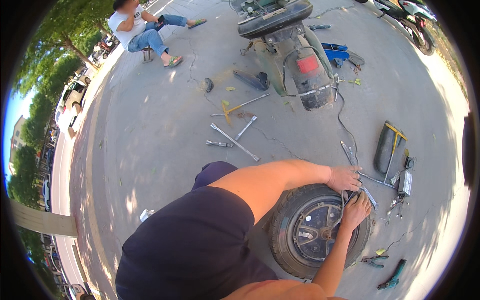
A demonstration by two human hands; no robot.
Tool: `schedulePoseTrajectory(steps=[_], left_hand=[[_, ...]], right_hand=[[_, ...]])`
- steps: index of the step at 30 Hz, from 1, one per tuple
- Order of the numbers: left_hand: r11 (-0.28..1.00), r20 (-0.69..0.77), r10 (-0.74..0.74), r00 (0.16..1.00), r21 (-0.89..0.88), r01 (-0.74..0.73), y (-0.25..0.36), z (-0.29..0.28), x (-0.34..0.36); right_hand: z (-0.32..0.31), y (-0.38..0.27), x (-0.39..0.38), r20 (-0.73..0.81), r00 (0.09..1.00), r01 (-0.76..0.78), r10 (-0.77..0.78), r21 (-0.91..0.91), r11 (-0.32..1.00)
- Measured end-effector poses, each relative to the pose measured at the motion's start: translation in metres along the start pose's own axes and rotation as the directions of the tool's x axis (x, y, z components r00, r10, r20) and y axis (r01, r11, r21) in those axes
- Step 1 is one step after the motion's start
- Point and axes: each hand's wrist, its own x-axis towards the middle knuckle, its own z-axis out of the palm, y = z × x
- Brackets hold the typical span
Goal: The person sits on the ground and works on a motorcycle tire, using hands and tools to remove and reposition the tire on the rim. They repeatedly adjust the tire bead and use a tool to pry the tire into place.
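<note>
A wheel with a black tyre (281, 232) and a dark hub (311, 242) lies on its side on the ground in front of me. A thin cable (343, 206) rises from its axle and runs to my hands above the tyre's far right edge. My left hand (345, 179) reaches across from the left, its fingers closed at the cable's end. Close below it, my right hand (356, 210) is bent over with its fingers closed on the cable too. The exact parts between the fingertips are hidden. Wrenches (348, 153) lie just beyond my hands.
A partly dismantled scooter (295, 65) stands ahead, with a blue jack (335, 52) beside it. Socket wrenches (235, 142) lie left of centre. Pliers (375, 261) and a green-handled tool (392, 275) lie at right, below a dark pad (386, 150). A person (145, 30) sits far left.
</note>
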Motion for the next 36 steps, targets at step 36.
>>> schedulePoseTrajectory(steps=[36], left_hand=[[0.991,0.12,0.121,0.985,-0.08,-0.112,-0.015,-0.019,0.016]], right_hand=[[0.001,-0.001,0.004,-0.102,0.995,-0.018,0.018,-0.004,1.0]])
